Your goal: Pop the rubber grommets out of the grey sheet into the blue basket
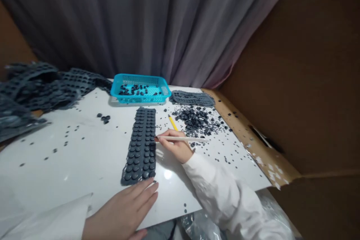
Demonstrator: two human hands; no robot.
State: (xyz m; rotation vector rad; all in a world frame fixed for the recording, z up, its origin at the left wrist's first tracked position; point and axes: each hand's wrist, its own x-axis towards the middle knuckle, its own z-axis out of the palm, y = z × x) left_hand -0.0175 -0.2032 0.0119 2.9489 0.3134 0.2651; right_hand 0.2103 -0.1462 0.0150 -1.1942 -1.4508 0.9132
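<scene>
Far left, a heap of grey rubber sheets [30, 90] is slumping over the edge of the white counter [70, 165]. The left hand [122, 210] is lying open, fingers spread, right at the foot of a dark rubber-dot strip [140, 146], apparently to steady it. Above, a teal plastic basket [140, 90] is holding loose dots. The right hand [176, 146] is pinching a slim white stick [182, 139], its tip reaching the strip's edge, while a scattered pile of black dots [194, 120] is lying close by.
</scene>
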